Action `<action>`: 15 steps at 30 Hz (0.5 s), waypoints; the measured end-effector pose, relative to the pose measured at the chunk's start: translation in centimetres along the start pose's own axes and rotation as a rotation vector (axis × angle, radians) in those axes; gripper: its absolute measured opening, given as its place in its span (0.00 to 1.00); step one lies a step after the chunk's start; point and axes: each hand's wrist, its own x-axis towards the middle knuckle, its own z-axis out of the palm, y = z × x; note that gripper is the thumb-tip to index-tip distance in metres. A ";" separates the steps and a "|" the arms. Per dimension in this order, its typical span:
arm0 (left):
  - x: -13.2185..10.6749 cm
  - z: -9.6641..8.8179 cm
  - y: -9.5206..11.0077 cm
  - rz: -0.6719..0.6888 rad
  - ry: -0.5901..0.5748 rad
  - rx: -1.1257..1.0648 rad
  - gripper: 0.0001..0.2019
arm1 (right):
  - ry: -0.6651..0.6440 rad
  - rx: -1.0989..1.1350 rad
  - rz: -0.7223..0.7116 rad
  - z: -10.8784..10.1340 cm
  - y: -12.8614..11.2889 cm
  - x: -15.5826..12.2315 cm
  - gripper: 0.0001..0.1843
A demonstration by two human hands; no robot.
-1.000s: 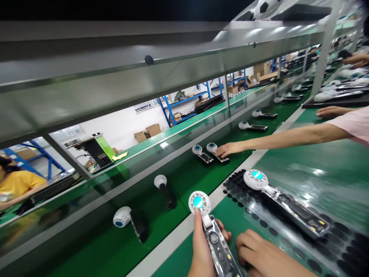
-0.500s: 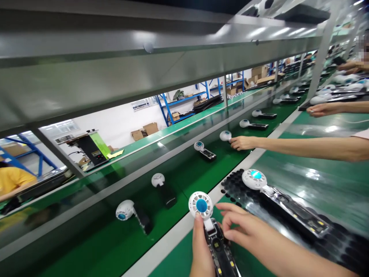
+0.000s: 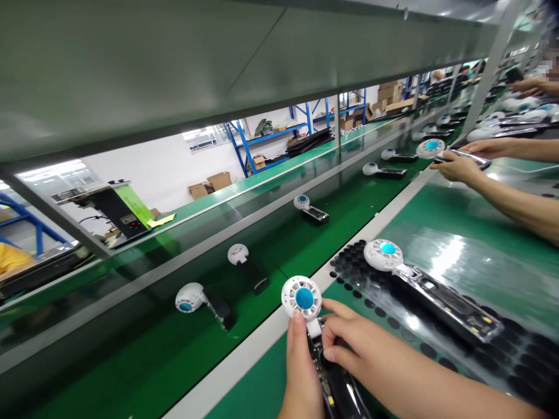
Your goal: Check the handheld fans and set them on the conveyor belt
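Note:
My left hand [image 3: 302, 366] grips a handheld device [image 3: 304, 298] with a round white slotted head, a blue disc at its centre and a dark body showing small electronic parts. Its thumb lies against the lower rim of the head. Closed at the device's neck, my right hand [image 3: 356, 340] has its index finger at the head's right edge and its thumb on the body. To the right, a similar device [image 3: 443, 299] rests on a sheet of round black pads [image 3: 353, 259]. The lower end of the held device runs out of the frame.
Several similar devices lie along the green conveyor belt [image 3: 144, 361], bordered by a pale rail [image 3: 244, 361]. At the right, a co-worker's hands [image 3: 458, 166] hold another white-headed device [image 3: 431, 148]. A metal panel [image 3: 218, 58] hangs overhead. Black equipment [image 3: 124, 215] stands beyond the belt.
My right hand has moved in against the device's neck and head. The co-worker has lifted a device off the belt and drawn it to the right. My view has shifted slightly.

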 end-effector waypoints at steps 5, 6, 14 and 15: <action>0.1 -0.2 -0.1 0.017 -0.015 0.014 0.24 | -0.050 -0.019 0.032 0.2 0.1 0.3 0.10; 0.1 -0.2 -0.1 0.021 -0.020 0.014 0.23 | -0.055 -0.029 0.029 0.4 0.3 0.4 0.09; 0.3 -0.2 -0.3 0.019 -0.035 -0.010 0.20 | 0.053 -0.016 -0.069 2.0 2.1 0.3 0.07; 0.3 -0.1 -0.2 0.019 -0.033 -0.015 0.20 | 0.064 -0.019 -0.086 2.2 2.3 0.3 0.08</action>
